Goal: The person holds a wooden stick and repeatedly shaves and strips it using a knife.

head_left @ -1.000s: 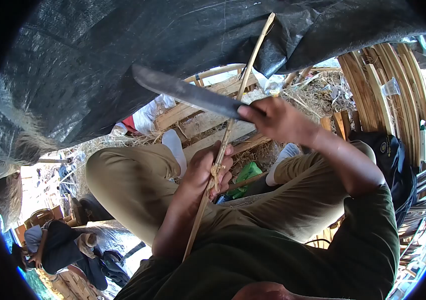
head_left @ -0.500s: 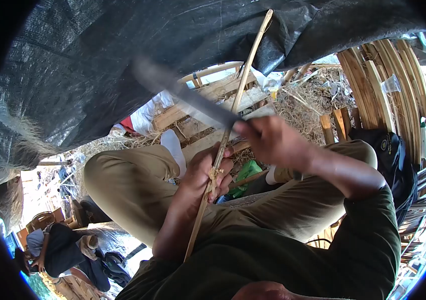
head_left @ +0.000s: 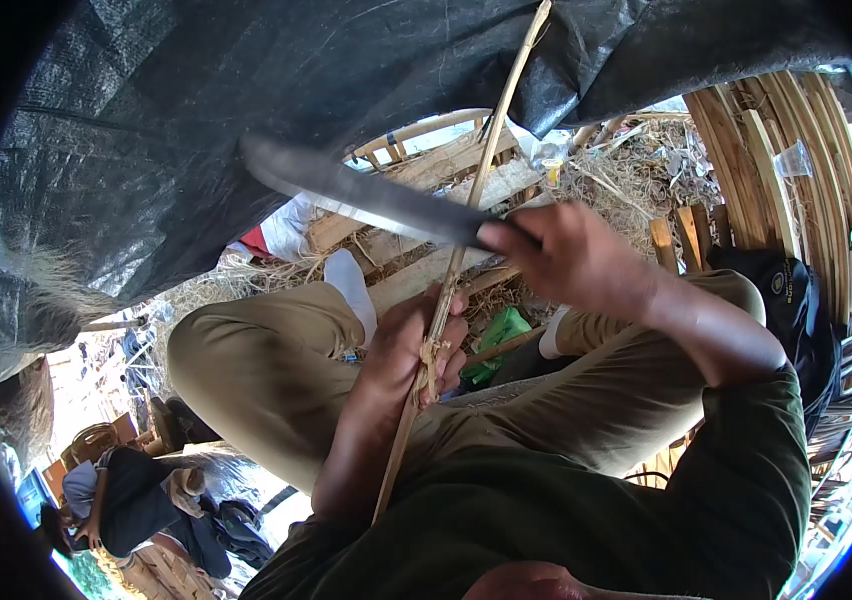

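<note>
In the head view a long thin stick runs from the top edge down to my lap. My left hand is wrapped round its lower half, beside a knot of fibre on the stick. My right hand grips the handle of a machete, whose blade points to the upper left. Near its handle end the blade crosses the stick, above my left hand. Whether the edge touches the stick I cannot tell. The blade's tip is blurred.
A black tarp hangs across the top. Wooden slats and straw lie beyond my legs. Stacked planks and a black bag are at the right. Another person sits at the lower left. A green plastic bag lies between my legs.
The machete, blurred half a second ago, now crosses the stick slightly lower and flatter. My right hand has shifted a little to the right. My left hand keeps its hold on the stick.
</note>
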A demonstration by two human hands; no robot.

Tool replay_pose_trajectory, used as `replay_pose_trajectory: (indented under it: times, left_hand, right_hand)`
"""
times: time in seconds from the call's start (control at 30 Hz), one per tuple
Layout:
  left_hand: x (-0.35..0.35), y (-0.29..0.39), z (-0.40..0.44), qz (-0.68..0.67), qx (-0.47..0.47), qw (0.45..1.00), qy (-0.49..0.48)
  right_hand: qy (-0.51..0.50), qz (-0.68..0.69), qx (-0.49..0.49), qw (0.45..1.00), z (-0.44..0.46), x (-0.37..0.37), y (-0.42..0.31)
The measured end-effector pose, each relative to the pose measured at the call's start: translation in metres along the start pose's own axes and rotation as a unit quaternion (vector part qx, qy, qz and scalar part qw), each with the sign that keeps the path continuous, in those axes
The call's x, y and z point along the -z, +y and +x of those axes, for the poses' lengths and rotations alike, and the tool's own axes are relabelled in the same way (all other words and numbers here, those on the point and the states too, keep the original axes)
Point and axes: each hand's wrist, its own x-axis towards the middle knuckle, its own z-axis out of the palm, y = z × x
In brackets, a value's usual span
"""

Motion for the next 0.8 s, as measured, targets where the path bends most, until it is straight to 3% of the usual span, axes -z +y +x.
replay_pose_trajectory:
  times: [0.1,0.17,0.2,0.27,0.37,0.4,0.47,0.57,0.67,0.73,0.8]
  left_hand:
    - [0.000,0.003,0.003,-0.011,-0.004,1.000,-0.019]
    - [-0.001,0.001,0.000,-0.015,-0.001,1.000,-0.010]
    - [-0.002,0.000,-0.004,-0.014,0.001,1.000,0.002]
    - [-0.001,0.000,-0.003,-0.006,-0.003,1.000,0.008]
    - [0.000,-0.001,0.001,-0.010,-0.008,1.000,-0.004]
    - [0.000,0.000,0.001,-0.015,-0.003,1.000,-0.007]
    - [-0.003,-0.001,0.000,-0.011,-0.005,1.000,-0.002]
    - [-0.003,-0.002,-0.004,0.018,-0.017,1.000,0.003]
    - [-0.001,-0.001,0.002,0.007,-0.016,1.000,-0.018]
    - [-0.003,0.000,0.002,-0.014,0.003,1.000,-0.019]
    - [-0.008,-0.001,-0.006,0.032,-0.013,0.999,-0.001]
  right_hand:
    - [0.002,0.038,-0.112,0.993,0.005,0.007,-0.007]
    - [0.073,-0.068,0.091,0.991,-0.009,-0.025,0.009]
    - [0.095,-0.023,0.116,0.988,-0.009,-0.032,0.005]
    - [0.037,0.038,0.050,0.997,-0.008,-0.022,0.003]
    - [0.071,-0.011,-0.009,0.997,0.003,-0.003,0.009]
    - [0.042,0.053,-0.092,0.993,0.001,-0.005,-0.002]
    - [0.094,0.024,0.035,0.995,-0.010,-0.034,-0.001]
    - [0.094,0.028,0.076,0.992,-0.010,-0.028,0.003]
    - [0.050,0.031,-0.067,0.996,0.000,0.006,-0.001]
    - [0.116,0.044,0.051,0.991,-0.010,-0.032,-0.006]
    - [0.113,0.024,0.079,0.990,-0.016,-0.036,-0.001]
